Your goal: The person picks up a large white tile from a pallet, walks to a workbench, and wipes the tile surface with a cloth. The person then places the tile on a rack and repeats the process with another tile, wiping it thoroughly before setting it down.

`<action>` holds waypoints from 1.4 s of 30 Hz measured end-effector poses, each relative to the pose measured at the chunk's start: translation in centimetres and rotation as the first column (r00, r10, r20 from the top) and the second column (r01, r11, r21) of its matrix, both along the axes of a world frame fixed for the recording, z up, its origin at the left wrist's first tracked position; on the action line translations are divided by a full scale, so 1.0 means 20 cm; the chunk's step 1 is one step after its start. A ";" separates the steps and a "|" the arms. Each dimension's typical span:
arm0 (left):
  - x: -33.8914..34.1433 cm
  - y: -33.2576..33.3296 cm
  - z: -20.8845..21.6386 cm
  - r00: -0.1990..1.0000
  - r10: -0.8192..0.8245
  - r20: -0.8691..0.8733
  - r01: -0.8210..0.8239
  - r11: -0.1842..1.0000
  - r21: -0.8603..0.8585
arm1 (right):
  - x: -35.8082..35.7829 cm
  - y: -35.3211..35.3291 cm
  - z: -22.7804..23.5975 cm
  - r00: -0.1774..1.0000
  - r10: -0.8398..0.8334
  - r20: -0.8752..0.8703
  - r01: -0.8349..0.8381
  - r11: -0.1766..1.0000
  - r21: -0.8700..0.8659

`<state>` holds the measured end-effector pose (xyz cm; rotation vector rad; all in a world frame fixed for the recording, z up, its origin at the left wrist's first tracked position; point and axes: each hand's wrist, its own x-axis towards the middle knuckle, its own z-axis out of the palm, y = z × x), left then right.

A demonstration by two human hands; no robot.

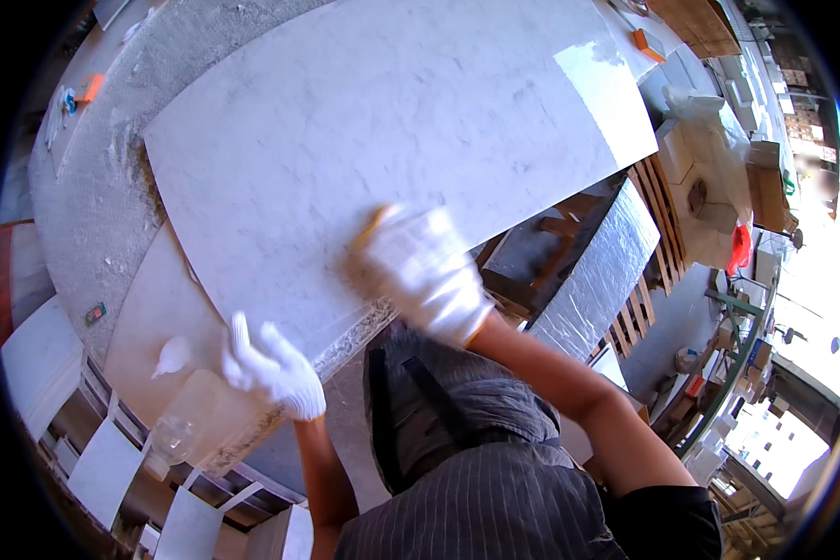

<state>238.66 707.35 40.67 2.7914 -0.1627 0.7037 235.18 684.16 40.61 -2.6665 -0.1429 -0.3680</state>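
A large white slab with grey veining (364, 121) lies flat in front of me. My right hand (420, 266), in a white knit glove, presses on its near part and is blurred by motion. Under its fingers is a pad with an orange-yellow edge (375, 222), mostly hidden by the glove, so its exact kind is unclear. My left hand (275, 369), gloved too, is at the slab's near left corner with fingers apart and nothing held. Beside it a white nozzle-shaped piece (171, 357) and a clear plastic bottle (173, 434) lie on a lower pale board (149, 317).
A dusty grey surface (112, 187) borders the slab on the left. Orange blocks lie at far left (89, 89) and far right (650, 45). White panels (107, 471) stand lower left. A silvery wrapped board (597, 271), wooden pallets (658, 224) and cardboard boxes (767, 187) are on the right.
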 end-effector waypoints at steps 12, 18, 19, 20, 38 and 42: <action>0.64 -0.40 -0.14 0.940 -0.335 -0.068 0.342 0.930 0.136 | -0.28 -0.92 -0.07 0.550 -0.794 -0.259 0.830 0.484 0.276; 0.65 -0.39 -0.14 0.946 -0.311 -0.096 0.323 0.932 0.164 | -0.23 0.02 -0.10 0.912 -0.407 -0.048 0.410 0.905 0.114; 0.66 -0.39 -0.15 0.942 -0.322 -0.091 0.332 0.933 0.138 | -0.18 0.14 -0.07 0.917 -0.397 -0.032 0.398 0.909 0.120; 0.66 -0.39 -0.16 0.940 -0.330 -0.085 0.338 0.934 0.116 | -0.17 0.20 -0.08 0.941 -0.326 -0.089 0.338 0.898 0.281; 0.69 -0.36 -0.14 0.919 -0.339 -0.198 0.364 0.926 0.102 | -0.17 -0.37 -0.07 0.994 -0.109 -0.012 0.110 0.985 0.130; 0.68 -0.38 -0.13 0.923 -0.325 -0.208 0.354 0.928 0.119 | -0.33 -0.57 -0.14 0.954 -0.295 -0.056 0.299 0.950 0.095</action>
